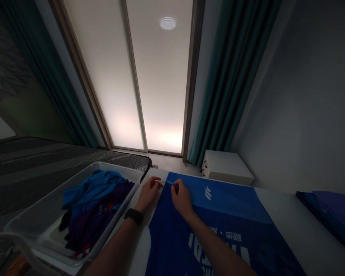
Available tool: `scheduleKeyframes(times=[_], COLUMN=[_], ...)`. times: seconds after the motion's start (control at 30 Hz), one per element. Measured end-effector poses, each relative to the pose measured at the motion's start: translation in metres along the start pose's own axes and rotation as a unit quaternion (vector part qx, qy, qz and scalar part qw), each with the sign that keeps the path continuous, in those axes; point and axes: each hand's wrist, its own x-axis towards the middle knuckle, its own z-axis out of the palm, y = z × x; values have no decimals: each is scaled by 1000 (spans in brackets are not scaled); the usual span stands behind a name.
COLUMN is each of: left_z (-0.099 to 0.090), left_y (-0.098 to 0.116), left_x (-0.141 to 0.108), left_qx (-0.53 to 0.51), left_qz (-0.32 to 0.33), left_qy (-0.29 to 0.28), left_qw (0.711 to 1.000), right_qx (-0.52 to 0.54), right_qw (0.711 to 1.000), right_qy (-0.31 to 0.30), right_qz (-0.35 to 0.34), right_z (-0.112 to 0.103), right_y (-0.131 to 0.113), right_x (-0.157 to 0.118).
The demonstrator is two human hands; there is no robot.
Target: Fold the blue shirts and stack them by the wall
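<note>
A blue sports shirt (pixel 172 230) with a white wing-like logo and white lettering lies spread on the white table. My right hand (pixel 180 196) is closed in a pinch on the shirt near its far left corner, where a small light-blue fold sticks out from the fingertips. Just to the left, my left hand (pixel 150 192) hovers beside that corner, its index finger stretched and thumb apart, with nothing visible between them. A black watch (pixel 133 216) is on the left wrist. My right forearm hides part of the lettering.
Left of the table stands a clear plastic bin (pixel 20 226) holding crumpled blue and purple clothes (pixel 99 203). Folded dark-blue and purple garments (pixel 330 214) lie stacked at the table's right. Beyond are a white drawer cabinet (pixel 228 165), teal curtains (pixel 227 84) and frosted sliding doors (pixel 161 84).
</note>
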Motion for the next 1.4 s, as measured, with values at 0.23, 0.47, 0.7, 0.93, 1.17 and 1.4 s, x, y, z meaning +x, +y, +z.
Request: scheduleKeyframes(times=[0.23, 0.47, 0.7, 0.93, 1.17, 1.4], left_z=[19, 32, 36, 38, 39, 40], left_y=[-1, -8, -10, -14, -15, -17], left_x=[35, 70, 80, 84, 83, 84], left_qx=[56, 96, 152, 193, 227, 252], left_qz=[-7, -12, -3, 4, 23, 33], left_qy=[-53, -51, -30, -31, -34, -38], left_qw=[997, 994, 988, 981, 973, 966], right_qx=[73, 22, -114, -213, -201, -268], right_qw=[996, 999, 985, 950, 952, 915], right_qy=[51, 29, -69, -165, -170, -212], right_qz=[28, -24, -112, -157, -156, -213], right_z=[-6, -4, -5, -5, -7, -13], right_y=[-8, -7, -17, -20, -20, -27], right_x=[-2, -3, -8, -12, -13, -12])
